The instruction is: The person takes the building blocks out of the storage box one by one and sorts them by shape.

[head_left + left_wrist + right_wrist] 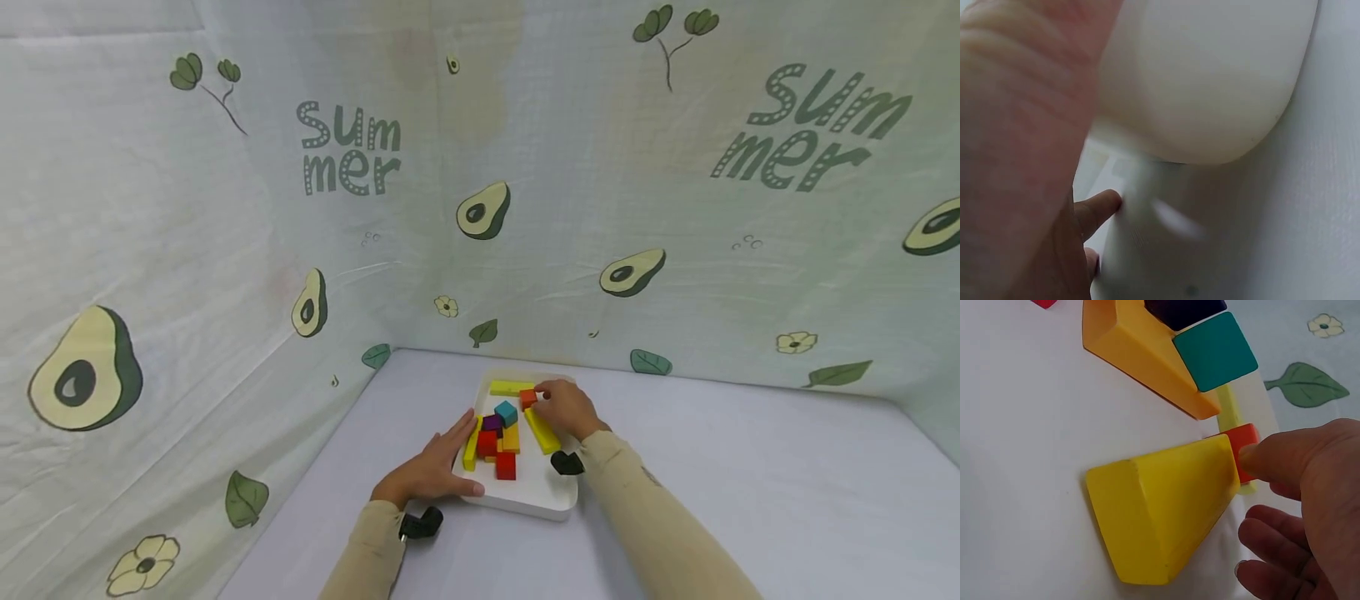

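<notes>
A white tray (pixel 536 493) holds several coloured wooden blocks. At its far right, my right hand (pixel 570 408) pinches an orange-red cube (pixel 528 398); in the right wrist view the thumb presses its face. This cube touches the end of a long yellow block (pixel 1172 506). Another yellow block (pixel 512 387) lies along the far rim. My left hand (pixel 429 471) rests at the tray's left side with fingers extended, near a third yellow block (pixel 471 447). In the middle are a teal cube (pixel 506 412), a purple block (pixel 492 422), an orange block (pixel 512 438) and red cubes (pixel 506 466).
The tray stands on a white-covered table (pixel 712 483). Behind and to the left hangs a pale cloth (pixel 555 150) printed with avocados and leaves. Black wrist-worn devices (pixel 422 523) sit at both cuffs.
</notes>
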`<act>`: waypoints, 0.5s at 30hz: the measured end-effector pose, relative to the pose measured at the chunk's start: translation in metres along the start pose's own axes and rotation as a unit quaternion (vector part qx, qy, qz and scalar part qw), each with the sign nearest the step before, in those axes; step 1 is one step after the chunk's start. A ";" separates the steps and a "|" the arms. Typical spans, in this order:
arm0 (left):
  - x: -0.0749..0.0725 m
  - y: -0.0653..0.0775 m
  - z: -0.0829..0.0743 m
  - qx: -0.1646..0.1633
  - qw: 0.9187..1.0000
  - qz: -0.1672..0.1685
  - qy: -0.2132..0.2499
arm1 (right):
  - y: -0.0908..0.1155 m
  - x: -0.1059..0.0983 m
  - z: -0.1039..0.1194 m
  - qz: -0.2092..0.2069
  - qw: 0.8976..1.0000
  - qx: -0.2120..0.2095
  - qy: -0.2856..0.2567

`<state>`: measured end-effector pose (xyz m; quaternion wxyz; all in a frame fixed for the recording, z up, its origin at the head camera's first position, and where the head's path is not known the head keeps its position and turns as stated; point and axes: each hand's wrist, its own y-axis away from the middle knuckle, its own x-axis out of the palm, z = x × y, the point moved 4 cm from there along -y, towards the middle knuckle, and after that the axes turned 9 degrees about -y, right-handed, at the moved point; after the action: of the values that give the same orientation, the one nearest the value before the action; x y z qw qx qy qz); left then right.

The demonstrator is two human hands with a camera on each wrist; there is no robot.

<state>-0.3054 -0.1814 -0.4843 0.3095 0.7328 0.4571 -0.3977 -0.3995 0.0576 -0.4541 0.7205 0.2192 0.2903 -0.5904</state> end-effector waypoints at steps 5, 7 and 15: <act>-0.001 0.001 0.004 0.002 1.000 -0.002 -0.001 | -0.005 0.005 0.003 0.007 1.000 0.010 0.002; -0.001 0.002 0.004 0.004 1.000 0.000 0.000 | -0.006 0.005 0.003 0.005 1.000 0.013 0.006; -0.001 0.001 -0.001 0.018 1.000 0.004 -0.004 | -0.005 0.003 0.001 -0.003 1.000 0.007 0.017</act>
<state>-0.3043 -0.1813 -0.4827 0.2996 0.7388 0.4458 -0.4071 -0.4036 0.0539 -0.4557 0.7124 0.2330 0.2988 -0.5907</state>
